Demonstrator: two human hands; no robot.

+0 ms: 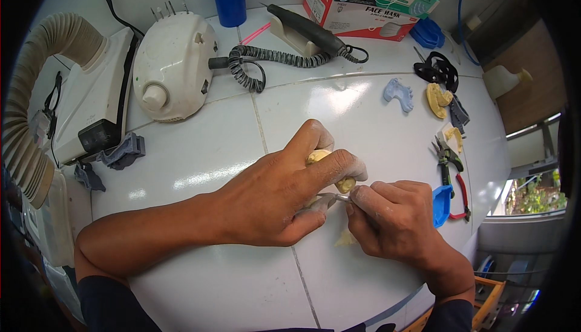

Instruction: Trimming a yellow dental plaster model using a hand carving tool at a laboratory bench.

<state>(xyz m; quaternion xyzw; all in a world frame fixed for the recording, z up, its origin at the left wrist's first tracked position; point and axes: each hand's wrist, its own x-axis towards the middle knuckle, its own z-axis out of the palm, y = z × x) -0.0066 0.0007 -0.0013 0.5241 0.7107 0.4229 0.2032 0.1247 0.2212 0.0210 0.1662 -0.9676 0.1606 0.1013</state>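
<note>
In the middle of the white tiled worktop, my left hand (284,193) is closed on a pale yellow dental cast (321,157), its fingers curled over the top and side. My right hand (393,217), fingers bent and pinched, grips a slim metal hand tool (339,196) whose end reaches to the underside of the cast, by my left thumb. Pale dust coats the fingertips of both hands. Below the tool, a small pale yellow patch of shavings or material (345,238) lies on the worktop between my hands; I cannot tell exactly what it is.
A hose unit (100,99) and white control box (169,69) stand left; a handpiece (305,29), blue cylinder (229,2) and mask boxes (363,17) at the back. Right lie casts (396,96), straps (445,75), pliers (448,156) and a blue tray (442,205).
</note>
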